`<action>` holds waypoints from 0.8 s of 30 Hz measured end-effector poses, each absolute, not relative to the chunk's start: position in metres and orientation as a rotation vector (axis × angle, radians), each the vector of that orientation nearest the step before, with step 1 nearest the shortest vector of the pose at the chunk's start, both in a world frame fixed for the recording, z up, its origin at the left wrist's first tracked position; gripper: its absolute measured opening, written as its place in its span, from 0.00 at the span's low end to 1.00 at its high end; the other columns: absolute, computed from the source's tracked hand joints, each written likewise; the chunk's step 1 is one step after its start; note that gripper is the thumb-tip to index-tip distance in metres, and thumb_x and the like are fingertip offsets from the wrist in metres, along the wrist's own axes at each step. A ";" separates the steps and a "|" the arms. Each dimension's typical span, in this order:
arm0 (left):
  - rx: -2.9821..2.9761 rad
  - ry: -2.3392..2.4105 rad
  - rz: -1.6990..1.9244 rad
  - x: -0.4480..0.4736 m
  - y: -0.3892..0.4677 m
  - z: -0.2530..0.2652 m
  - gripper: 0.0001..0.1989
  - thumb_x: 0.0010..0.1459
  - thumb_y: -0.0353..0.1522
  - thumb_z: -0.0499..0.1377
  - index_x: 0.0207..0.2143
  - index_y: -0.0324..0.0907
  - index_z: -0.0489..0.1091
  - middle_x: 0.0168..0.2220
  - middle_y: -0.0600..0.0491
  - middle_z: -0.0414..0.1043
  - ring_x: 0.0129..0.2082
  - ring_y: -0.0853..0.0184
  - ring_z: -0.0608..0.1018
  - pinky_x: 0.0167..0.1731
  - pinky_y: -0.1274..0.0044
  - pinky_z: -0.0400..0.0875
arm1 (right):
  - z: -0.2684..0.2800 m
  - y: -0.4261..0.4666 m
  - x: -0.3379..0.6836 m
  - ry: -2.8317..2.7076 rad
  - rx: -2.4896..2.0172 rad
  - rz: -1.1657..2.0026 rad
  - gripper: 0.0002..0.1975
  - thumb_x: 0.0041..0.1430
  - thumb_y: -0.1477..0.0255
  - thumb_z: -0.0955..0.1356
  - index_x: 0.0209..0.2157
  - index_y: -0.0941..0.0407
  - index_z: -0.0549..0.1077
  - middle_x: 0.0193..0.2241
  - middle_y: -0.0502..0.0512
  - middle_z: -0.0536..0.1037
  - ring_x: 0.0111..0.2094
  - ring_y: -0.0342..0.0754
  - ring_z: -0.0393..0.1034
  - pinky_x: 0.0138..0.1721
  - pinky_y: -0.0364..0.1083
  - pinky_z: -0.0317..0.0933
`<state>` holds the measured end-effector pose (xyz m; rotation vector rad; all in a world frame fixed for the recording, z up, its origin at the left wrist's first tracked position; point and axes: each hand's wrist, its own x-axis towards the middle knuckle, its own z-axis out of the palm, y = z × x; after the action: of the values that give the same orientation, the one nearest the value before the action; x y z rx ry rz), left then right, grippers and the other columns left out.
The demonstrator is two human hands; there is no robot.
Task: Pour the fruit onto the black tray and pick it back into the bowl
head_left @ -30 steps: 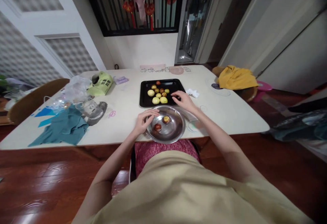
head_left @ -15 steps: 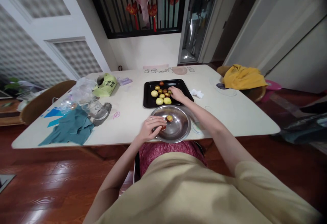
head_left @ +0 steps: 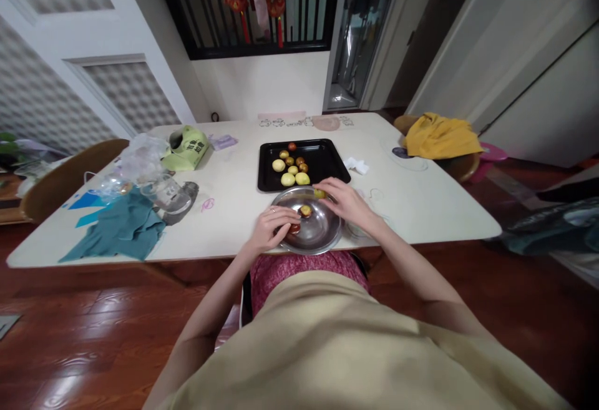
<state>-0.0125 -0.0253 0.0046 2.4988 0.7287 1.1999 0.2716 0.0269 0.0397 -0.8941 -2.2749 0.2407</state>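
Note:
A steel bowl [head_left: 322, 238] stands at the table's near edge. Over its left side, my left hand [head_left: 275, 226] is curled, with its thumb and fingers around a small reddish-brown fruit [head_left: 294, 228]. Another fruit, yellow and brown [head_left: 306, 211], lies inside the bowl near those fingertips. At the bowl's far right rim, my right hand [head_left: 346, 201] grips a yellow-green fruit [head_left: 319, 193] in its fingertips. Just behind the bowl is a black tray [head_left: 327, 160] with several round fruits on its left half, among them pale yellow ones [head_left: 287, 179], brown ones and a red one [head_left: 292, 146].
A crumpled white tissue [head_left: 356, 165] lies right of the tray. On the table's left are a teal cloth [head_left: 116, 229], a clear jar [head_left: 171, 195], plastic wrapping [head_left: 140, 154] and a green bag [head_left: 187, 148]. A yellow cloth [head_left: 440, 137] drapes over a chair at the right.
My right hand has come back from the tray to the bowl's rim, bringing a yellow-green fruit. My left hand has stayed at the bowl's left side. The view has shifted slightly.

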 end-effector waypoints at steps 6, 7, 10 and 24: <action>2.480 0.751 1.184 -0.013 -0.024 0.002 0.21 0.75 0.38 0.49 0.44 0.43 0.82 0.47 0.44 0.86 0.51 0.57 0.85 0.56 0.60 0.75 | 0.030 -0.002 0.261 -2.487 -1.051 0.307 0.17 0.57 0.84 0.75 0.46 0.54 0.79 0.43 0.58 0.83 0.46 0.57 0.79 0.48 0.52 0.72; 2.481 0.752 1.179 -0.014 -0.023 0.001 0.21 0.75 0.38 0.49 0.44 0.43 0.82 0.46 0.44 0.86 0.51 0.56 0.85 0.56 0.60 0.75 | 0.029 -0.001 0.259 -2.502 -1.073 0.298 0.17 0.55 0.85 0.76 0.45 0.55 0.79 0.42 0.59 0.83 0.45 0.57 0.79 0.48 0.52 0.72; 2.488 0.744 1.181 -0.014 -0.023 0.001 0.21 0.75 0.38 0.49 0.44 0.43 0.83 0.45 0.45 0.86 0.51 0.56 0.85 0.55 0.61 0.75 | 0.029 0.002 0.253 -2.552 -1.115 0.251 0.15 0.55 0.85 0.76 0.42 0.56 0.81 0.41 0.60 0.83 0.44 0.57 0.80 0.48 0.51 0.72; 2.533 0.681 1.229 -0.014 -0.024 0.005 0.19 0.76 0.35 0.50 0.42 0.42 0.81 0.42 0.48 0.87 0.47 0.57 0.86 0.50 0.64 0.74 | 0.030 -0.007 0.249 -2.507 -1.202 0.207 0.13 0.59 0.81 0.77 0.46 0.57 0.82 0.45 0.63 0.85 0.46 0.60 0.82 0.47 0.52 0.73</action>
<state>-0.0136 -0.0236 0.0053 2.5332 0.6809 1.2287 0.2493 -0.0075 0.0300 -1.2022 -2.5073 0.2067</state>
